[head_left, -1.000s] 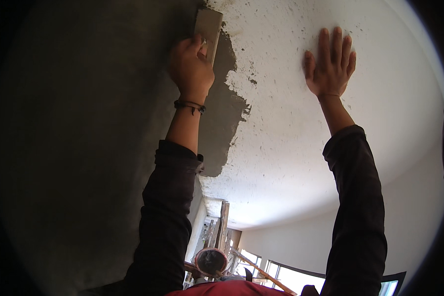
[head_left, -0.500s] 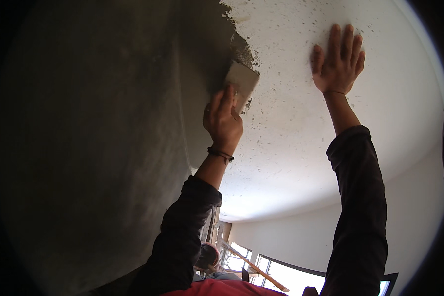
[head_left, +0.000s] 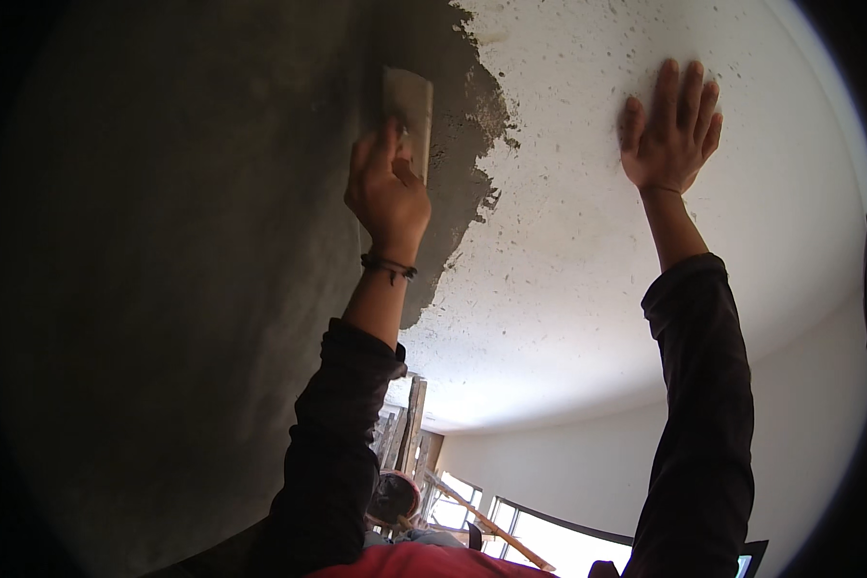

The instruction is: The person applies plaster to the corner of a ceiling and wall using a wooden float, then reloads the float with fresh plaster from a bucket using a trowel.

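My left hand (head_left: 387,202) is closed around a trowel with a flat, pale rectangular blade (head_left: 410,101). The blade lies against a band of dark grey wet plaster (head_left: 464,178), whose ragged right edge borders a white, speckled surface (head_left: 559,231). My fingers hide most of the trowel's handle. To the right, my right hand (head_left: 669,144) presses flat on the white surface, fingers spread and holding nothing.
A broad dark grey wall (head_left: 183,250) fills the left side. Low down stand upright wooden poles (head_left: 413,424), a slanting wooden pole (head_left: 506,535) and a round dark thing with a reddish rim (head_left: 395,496). Bright windows (head_left: 559,542) lie beyond, below a white wall (head_left: 559,472).
My left hand has moved the trowel left and up, away from the ragged edge, and more dark plaster shows to its right. My right hand appears slightly lower and further right.
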`<state>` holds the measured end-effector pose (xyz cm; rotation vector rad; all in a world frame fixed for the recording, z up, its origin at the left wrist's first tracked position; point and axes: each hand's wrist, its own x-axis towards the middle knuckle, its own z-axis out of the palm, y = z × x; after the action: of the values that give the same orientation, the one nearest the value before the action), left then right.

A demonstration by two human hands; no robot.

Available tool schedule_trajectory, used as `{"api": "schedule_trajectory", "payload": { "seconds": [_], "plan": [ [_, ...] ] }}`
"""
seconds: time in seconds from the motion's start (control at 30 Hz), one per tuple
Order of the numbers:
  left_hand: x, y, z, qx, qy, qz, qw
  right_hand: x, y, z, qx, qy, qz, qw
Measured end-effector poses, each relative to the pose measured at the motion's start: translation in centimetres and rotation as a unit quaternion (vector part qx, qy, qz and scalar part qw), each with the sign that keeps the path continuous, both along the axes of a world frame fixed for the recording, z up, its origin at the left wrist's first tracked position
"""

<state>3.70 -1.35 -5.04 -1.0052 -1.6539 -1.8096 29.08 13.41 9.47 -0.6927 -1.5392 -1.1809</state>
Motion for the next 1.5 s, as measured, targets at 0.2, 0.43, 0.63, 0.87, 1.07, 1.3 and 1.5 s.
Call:
{"api": "schedule_trajectory", "payload": {
  "seconds": [0.2,0.43,0.63,0.87,1.07,1.3,1.5],
  "plan": [
    [-4.7,1.2,3.0,-0.031,0.011,0.060,0.998,-0.4,-0.2,0.1,-0.019,0.008,0.013,1.000],
    [-2.4,1.4,1.5,-0.039,0.055,0.033,0.997,-0.3,0.4,0.1,0.002,-0.005,0.004,1.000],
    [6.9,2.8,-5.7,-0.035,0.085,-0.041,0.995,0.0,0.6,-0.2,-0.002,-0.001,-0.004,1.000],
    [14.2,1.3,-13.1,-0.065,0.031,-0.172,0.983,-0.5,0.9,0.0,0.023,-0.004,0.012,1.000],
    [3.8,-0.5,-11.5,-0.003,-0.064,-0.047,0.997,-0.8,1.1,-0.4,0.053,-0.004,0.011,0.999],
    [-3.6,0.8,-8.1,-0.002,-0.006,0.061,0.998,-0.4,1.3,0.1,0.049,-0.008,0.017,0.999],
    [-2.1,1.6,-10.2,-0.032,-0.028,0.023,0.999,-0.4,1.4,-0.1,0.037,-0.013,0.007,0.999]
  ]
}}
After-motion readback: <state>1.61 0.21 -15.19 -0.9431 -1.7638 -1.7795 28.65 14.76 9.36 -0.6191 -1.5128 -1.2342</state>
